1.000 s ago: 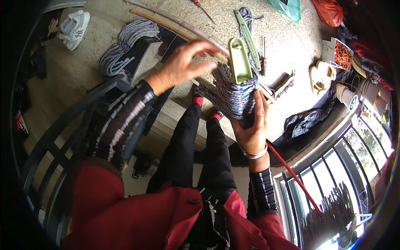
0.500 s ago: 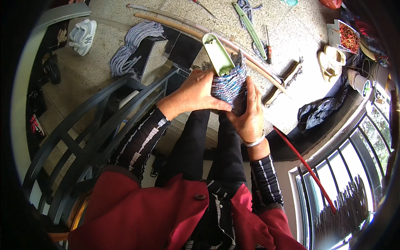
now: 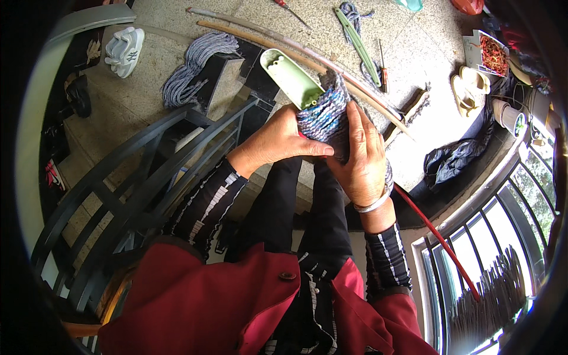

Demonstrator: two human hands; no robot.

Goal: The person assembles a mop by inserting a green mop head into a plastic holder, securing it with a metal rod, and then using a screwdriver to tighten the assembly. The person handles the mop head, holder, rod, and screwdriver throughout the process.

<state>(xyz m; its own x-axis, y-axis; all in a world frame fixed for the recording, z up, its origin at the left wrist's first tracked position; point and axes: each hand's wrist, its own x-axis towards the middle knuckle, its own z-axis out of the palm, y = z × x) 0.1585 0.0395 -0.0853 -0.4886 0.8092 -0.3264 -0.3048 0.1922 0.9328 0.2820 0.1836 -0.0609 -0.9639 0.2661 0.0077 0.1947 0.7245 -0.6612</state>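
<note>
Between my two hands is a pale green, trough-shaped plastic piece (image 3: 291,77), its open side facing up. Blue, white and purple mop-like cord (image 3: 322,115) wraps around its near end. My left hand (image 3: 275,137) grips the bundle from the left, thumb stretched across its near side. From the right, my right hand (image 3: 362,155) presses against the cord, with its fingers pointing away from me. Some cord also shows beside the right wrist, which wears a bracelet (image 3: 376,204). The underside of the bundle is hidden.
Grey-blue cords (image 3: 201,62) lie over a dark step, left of long wooden poles (image 3: 266,41). Farther right are a green strip (image 3: 358,44) with cords, a screwdriver (image 3: 383,74) and sandals (image 3: 470,89). A dark railing (image 3: 148,154) runs along the left.
The plastic piece's far end has swung to the left, so it tilts more. Both hands keep hold of the bundle. Cord now shows beside my right wrist.
</note>
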